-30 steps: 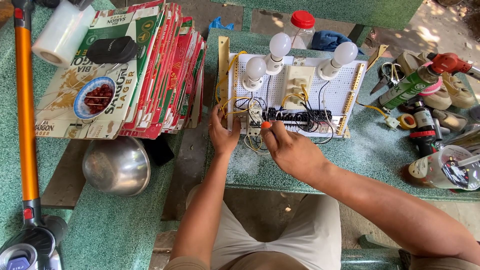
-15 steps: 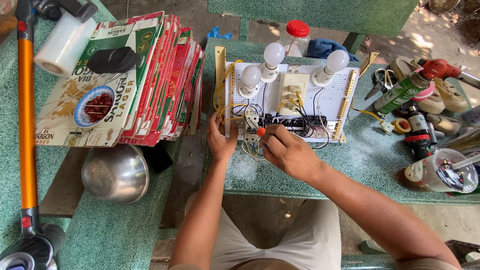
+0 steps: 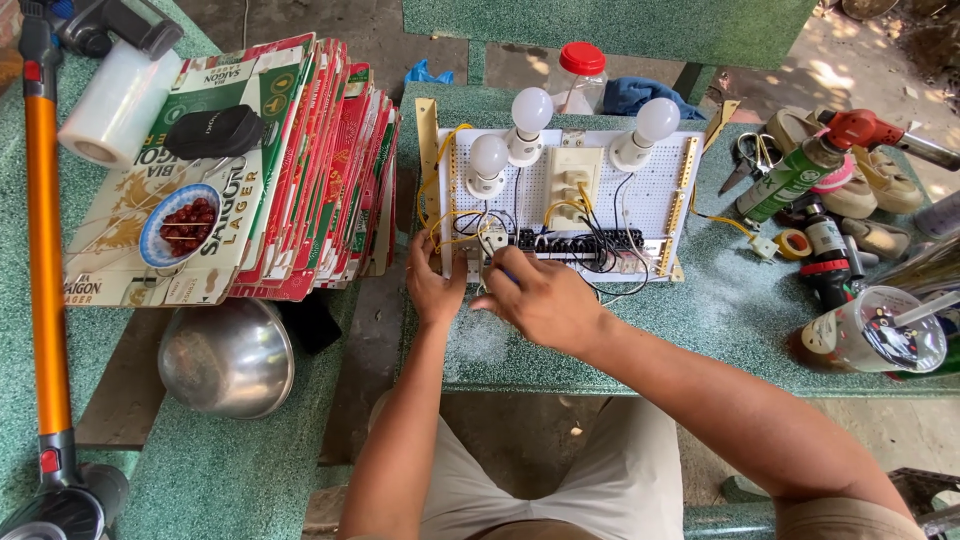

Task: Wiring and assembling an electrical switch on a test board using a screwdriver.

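Note:
A white perforated wiring board [image 3: 640, 190] stands tilted on the green stone table [image 3: 700, 320]. It carries three white bulbs [image 3: 532, 108], a cream switch plate [image 3: 572, 180], a black terminal strip [image 3: 580, 240] and yellow and black wires. My left hand [image 3: 435, 285] grips the board's lower left corner beside a small white part [image 3: 492, 242]. My right hand [image 3: 545, 300] is closed just below that part, fingers pinched on a thin screwdriver that is mostly hidden.
To the left, a stack of flattened cartons [image 3: 300, 160] holds a bowl of red bits [image 3: 180, 225] and a black pouch [image 3: 212, 130]. A steel bowl [image 3: 228, 355] sits below, next to an orange pole [image 3: 45, 250]. Spray cans [image 3: 790, 180], tape [image 3: 795, 243] and a lidded cup [image 3: 870, 335] crowd the right.
My right hand has slid left and down toward the small white part, and the orange tool tip seen earlier is now hidden. My left hand stays at the board's corner.

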